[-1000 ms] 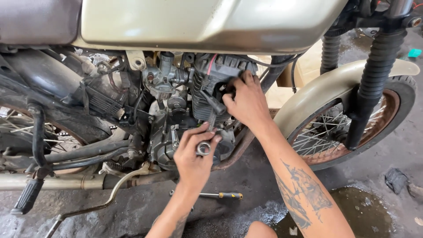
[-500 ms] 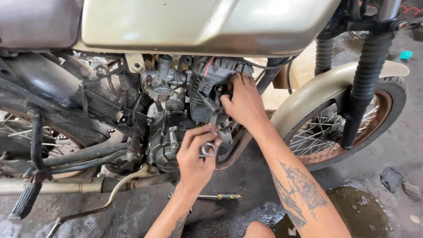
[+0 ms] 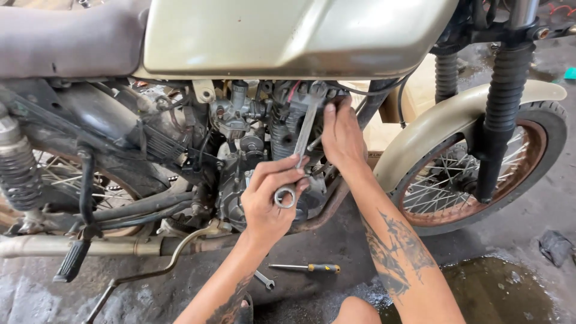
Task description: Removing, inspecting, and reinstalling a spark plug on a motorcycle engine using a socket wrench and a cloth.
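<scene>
A screwdriver (image 3: pixel 307 267) is lying on the floor below the wrists. The ring end of a wrench (image 3: pixel 302 147) is being gripped by the closed fingers of the left hand (image 3: pixel 270 201) — its shaft is slanting up past the fingertips to the engine (image 3: pixel 258 150). The wrench's upper end is being pressed by the right hand (image 3: pixel 342 135), fingers curled — beneath the fuel tank (image 3: pixel 288 36).

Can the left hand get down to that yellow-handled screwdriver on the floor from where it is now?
Probably yes. The screwdriver lies in the open on the floor, just below the left hand, with nothing between them. But that hand grips a wrench set on the engine, so it would need to let go first.
</scene>
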